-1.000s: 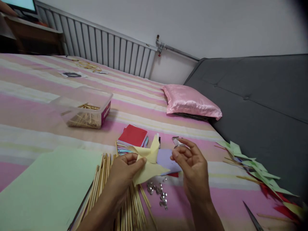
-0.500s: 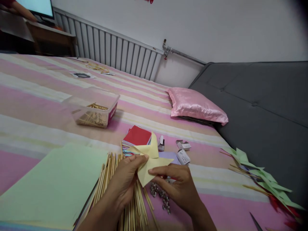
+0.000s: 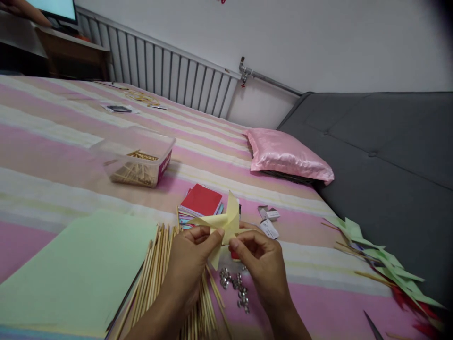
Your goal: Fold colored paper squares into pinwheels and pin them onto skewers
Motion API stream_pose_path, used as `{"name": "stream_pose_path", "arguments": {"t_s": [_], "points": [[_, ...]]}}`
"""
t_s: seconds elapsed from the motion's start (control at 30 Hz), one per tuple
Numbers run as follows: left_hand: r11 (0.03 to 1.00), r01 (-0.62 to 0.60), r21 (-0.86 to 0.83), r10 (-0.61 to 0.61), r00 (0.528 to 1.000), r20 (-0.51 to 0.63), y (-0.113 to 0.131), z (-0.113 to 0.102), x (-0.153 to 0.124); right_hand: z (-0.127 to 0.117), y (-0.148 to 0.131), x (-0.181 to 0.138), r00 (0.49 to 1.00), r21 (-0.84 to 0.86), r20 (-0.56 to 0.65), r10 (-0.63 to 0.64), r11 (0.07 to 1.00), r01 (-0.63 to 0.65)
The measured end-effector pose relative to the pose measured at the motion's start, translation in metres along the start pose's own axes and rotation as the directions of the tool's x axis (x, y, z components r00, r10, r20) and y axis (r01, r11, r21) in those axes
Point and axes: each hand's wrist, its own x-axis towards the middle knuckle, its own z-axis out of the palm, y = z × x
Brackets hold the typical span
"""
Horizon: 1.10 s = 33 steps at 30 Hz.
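Observation:
A pale yellow paper pinwheel point(image 3: 231, 215) is held up between both hands, its corners folded in toward the middle. My left hand point(image 3: 193, 257) pinches it from the left, thumb near the centre. On the right side, my right hand point(image 3: 264, 264) grips a lower blade with thumb and fingers. Below them lies a bundle of thin wooden sticks point(image 3: 155, 269), partly covered by my left arm. A small heap of shiny metal pins point(image 3: 239, 288) sits beside my right hand. Behind the pinwheel is a stack of coloured paper squares point(image 3: 201, 200), red on top.
Large light green sheets point(image 3: 81, 269) lie at left. A clear plastic box point(image 3: 141, 165) of short sticks stands behind them. Small white boxes point(image 3: 269, 229), finished green pinwheels point(image 3: 389, 264), a pointed blade point(image 3: 372, 325) and a pink pillow point(image 3: 288, 153) are to the right.
My right hand has turned and moved its pinch up toward the pinwheel's centre. The pinwheel has tilted, and its lower part now shows narrower.

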Motion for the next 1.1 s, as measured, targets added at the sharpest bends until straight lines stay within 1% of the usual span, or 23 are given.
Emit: {"name": "stream_pose_path", "arguments": {"t_s": [0.13, 0.23, 0.3, 0.37, 0.43, 0.63, 0.8, 0.93, 1.1], "points": [[0.996, -0.064, 0.059, 0.063, 0.998, 0.015, -0.0016, 0.0006, 0.0000, 0.0008, 0.0019, 0.0001, 0.998, 0.022, -0.019, 0.058, 0.998, -0.058], [0.989, -0.111, 0.098, 0.112, 0.994, -0.011, -0.0031, 0.0006, 0.0014, 0.0012, 0.0038, 0.0000, 0.994, 0.062, -0.039, 0.101, 0.993, -0.099], [0.982, -0.137, 0.130, 0.140, 0.990, -0.019, -0.0037, 0.0002, 0.0020, 0.0012, 0.0049, 0.0001, 0.993, 0.084, -0.042, 0.113, 0.990, -0.109], [0.975, -0.154, 0.163, 0.156, 0.988, -0.001, -0.0037, -0.0001, 0.0019, 0.0014, 0.0057, 0.0004, 0.993, 0.100, -0.039, 0.108, 0.990, -0.103], [0.971, -0.158, 0.177, 0.158, 0.987, 0.018, -0.0029, -0.0002, 0.0010, 0.0016, 0.0062, 0.0008, 0.994, 0.123, -0.036, 0.104, 0.987, -0.099], [0.982, -0.125, 0.139, 0.118, 0.991, 0.055, -0.0019, 0.0010, -0.0001, 0.0012, 0.0059, 0.0020, 0.991, 0.182, -0.032, 0.128, 0.976, -0.121], [0.983, -0.130, 0.129, 0.125, 0.991, 0.052, -0.0039, 0.0017, 0.0011, 0.0017, 0.0070, 0.0032, 0.987, 0.204, -0.042, 0.152, 0.969, -0.141], [0.982, -0.120, 0.149, 0.111, 0.992, 0.065, -0.0033, 0.0017, 0.0011, 0.0028, 0.0072, 0.0046, 0.991, 0.205, -0.062, 0.122, 0.973, -0.107], [0.975, -0.142, 0.172, 0.133, 0.989, 0.065, -0.0005, 0.0020, 0.0003, -0.0010, 0.0024, 0.0061, 0.996, 0.174, -0.021, 0.087, 0.981, -0.082]]}}
